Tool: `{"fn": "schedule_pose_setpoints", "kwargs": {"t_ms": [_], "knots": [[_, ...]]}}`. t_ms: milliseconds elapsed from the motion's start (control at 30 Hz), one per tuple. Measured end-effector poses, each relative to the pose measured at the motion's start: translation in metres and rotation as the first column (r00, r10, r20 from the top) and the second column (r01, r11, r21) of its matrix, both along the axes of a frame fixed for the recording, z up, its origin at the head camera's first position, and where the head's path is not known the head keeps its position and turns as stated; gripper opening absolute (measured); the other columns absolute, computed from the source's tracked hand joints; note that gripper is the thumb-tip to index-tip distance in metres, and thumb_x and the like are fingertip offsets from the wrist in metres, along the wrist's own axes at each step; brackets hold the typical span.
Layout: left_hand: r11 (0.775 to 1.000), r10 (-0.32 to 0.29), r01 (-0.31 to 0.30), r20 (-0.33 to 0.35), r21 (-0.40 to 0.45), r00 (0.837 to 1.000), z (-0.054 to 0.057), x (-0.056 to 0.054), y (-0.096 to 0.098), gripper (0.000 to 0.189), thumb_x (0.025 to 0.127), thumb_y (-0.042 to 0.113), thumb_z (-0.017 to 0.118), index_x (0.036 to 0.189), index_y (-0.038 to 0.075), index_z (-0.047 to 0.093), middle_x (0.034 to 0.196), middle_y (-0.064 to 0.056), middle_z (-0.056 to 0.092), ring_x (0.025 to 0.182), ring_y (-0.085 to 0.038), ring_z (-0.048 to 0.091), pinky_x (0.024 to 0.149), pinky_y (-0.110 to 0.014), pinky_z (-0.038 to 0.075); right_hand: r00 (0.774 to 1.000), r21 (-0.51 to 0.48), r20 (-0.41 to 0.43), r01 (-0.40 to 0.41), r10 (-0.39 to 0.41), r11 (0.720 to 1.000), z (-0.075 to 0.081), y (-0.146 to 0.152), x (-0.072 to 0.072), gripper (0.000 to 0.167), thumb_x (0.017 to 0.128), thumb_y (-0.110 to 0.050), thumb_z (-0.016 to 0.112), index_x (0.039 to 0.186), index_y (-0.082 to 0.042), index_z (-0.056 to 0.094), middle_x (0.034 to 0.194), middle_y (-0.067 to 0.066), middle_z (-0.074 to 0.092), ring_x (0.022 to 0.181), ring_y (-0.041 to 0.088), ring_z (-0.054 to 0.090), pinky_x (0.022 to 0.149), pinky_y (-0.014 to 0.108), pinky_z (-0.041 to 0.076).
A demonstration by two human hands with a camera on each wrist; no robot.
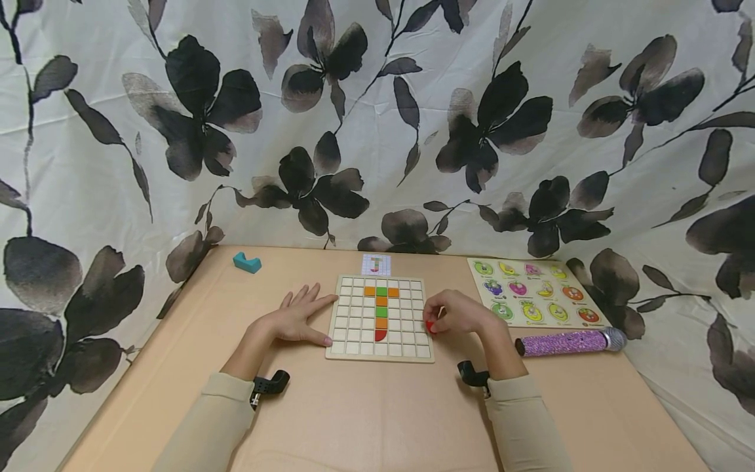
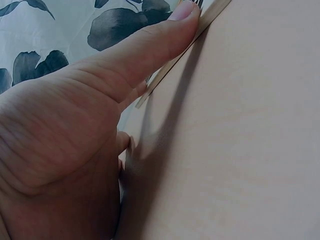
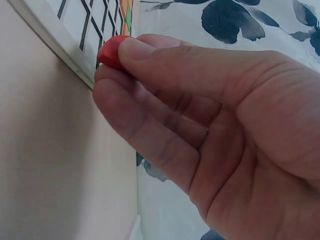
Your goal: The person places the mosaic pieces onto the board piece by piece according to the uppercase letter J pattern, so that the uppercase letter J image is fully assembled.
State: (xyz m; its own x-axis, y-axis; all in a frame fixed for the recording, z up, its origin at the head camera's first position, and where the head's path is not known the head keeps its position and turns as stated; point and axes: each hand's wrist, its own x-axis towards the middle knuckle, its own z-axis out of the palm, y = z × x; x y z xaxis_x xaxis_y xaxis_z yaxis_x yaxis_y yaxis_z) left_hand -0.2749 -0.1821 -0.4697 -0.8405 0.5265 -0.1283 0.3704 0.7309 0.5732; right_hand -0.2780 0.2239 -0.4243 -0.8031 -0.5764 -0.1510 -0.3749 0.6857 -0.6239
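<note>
A white grid board [image 1: 354, 328] in a pale wooden frame lies in the middle of the table. On it, orange and green square tiles form a T, with a rounded red tile [image 1: 381, 335] at the foot of the column. My left hand [image 1: 297, 316] rests at the board's left edge, fingers spread and straight, thumb on the frame near the lower corner. At the right edge, my right hand [image 1: 463, 312] pinches a small red tile [image 3: 111, 53] between thumb and fingertips. That tile has a curved side, and my fingers hide part of it.
Behind the board lies a small pattern card [image 1: 376, 265]. A blue block [image 1: 246, 263] sits at the back left. To the right are a sheet of fruit pictures [image 1: 537, 293] and a glittery purple microphone [image 1: 566, 342]. A flowered cloth [image 1: 407, 157] hangs behind the table [image 1: 377, 419].
</note>
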Motion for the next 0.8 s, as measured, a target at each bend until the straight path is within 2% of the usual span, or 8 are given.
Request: {"fn": "schedule_pose_setpoints", "kwargs": {"t_ms": [100,300,800], "knots": [[1.000,0.005,-0.005,0.000,-0.017,1.000,0.001,0.000,0.000,0.108,0.077,0.062,0.084,0.163,0.020,0.035,0.172,-0.030,0.002,0.158,-0.055,-0.006,0.120,-0.076,-0.009,1.000,-0.011,-0.020,-0.006,0.006,1.000,-0.002,-0.005,-0.001,0.015,0.086,0.005,0.076,0.093,-0.008,0.076,0.082,-0.001,0.067,0.081,0.018,0.060,0.067,0.026,0.054],[0.998,0.015,-0.015,-0.001,-0.067,1.000,-0.001,-0.002,0.001,0.105,0.079,0.061,0.083,0.164,0.024,0.034,0.174,-0.025,0.002,0.160,-0.050,-0.006,0.123,-0.072,-0.007,0.998,-0.041,-0.047,0.029,-0.031,0.999,-0.008,-0.019,-0.002,0.016,0.089,0.001,0.077,0.102,-0.008,0.079,0.087,-0.001,0.070,0.084,0.019,0.061,0.070,0.026,0.054],[0.997,0.015,-0.016,-0.014,-0.071,1.000,-0.002,-0.003,-0.001,0.106,0.078,0.063,0.083,0.164,0.024,0.033,0.174,-0.025,0.003,0.160,-0.050,-0.005,0.122,-0.073,-0.005,0.991,-0.098,-0.121,0.049,-0.061,0.994,-0.013,-0.046,0.001,0.018,0.093,-0.005,0.077,0.110,-0.010,0.079,0.101,-0.003,0.074,0.094,0.019,0.061,0.085,0.032,0.056]]}}
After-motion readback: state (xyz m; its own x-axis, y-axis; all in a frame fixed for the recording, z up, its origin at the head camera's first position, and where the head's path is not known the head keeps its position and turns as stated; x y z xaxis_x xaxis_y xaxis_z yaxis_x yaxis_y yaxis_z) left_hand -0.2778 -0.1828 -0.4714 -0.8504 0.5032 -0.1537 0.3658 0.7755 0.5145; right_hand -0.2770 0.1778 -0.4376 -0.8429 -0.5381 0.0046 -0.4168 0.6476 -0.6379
